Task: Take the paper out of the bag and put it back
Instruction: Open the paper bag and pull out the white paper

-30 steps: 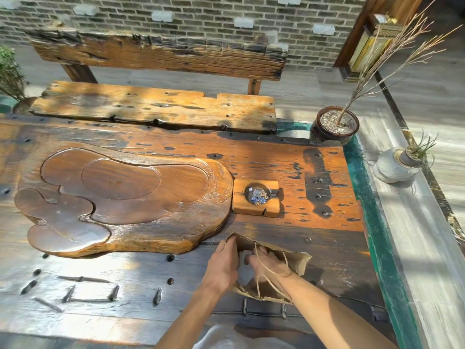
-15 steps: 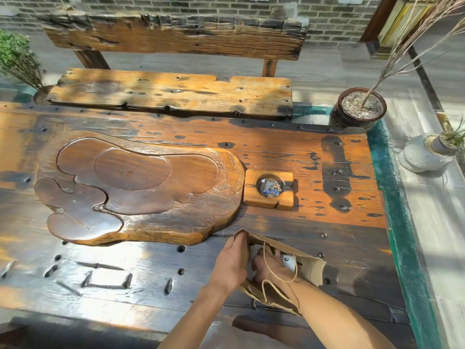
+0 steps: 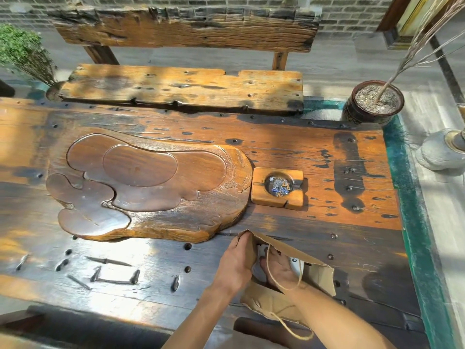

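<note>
A brown paper bag with twine handles lies on its side near the front of the wooden table, its mouth facing me. My left hand grips the bag's left rim and holds the mouth apart. My right hand is inside the mouth, fingers closed around white paper, of which only small patches show. One twine handle loops over my right wrist.
A carved wooden tea tray lies left of the bag. A small square wooden ashtray sits just behind it. A bench stands beyond the table, and a potted plant and a grey vase are at the right.
My right hand has gone deeper into the bag and more white paper shows beside it. My left hand stays on the rim. The camera has tilted down and shifted.
</note>
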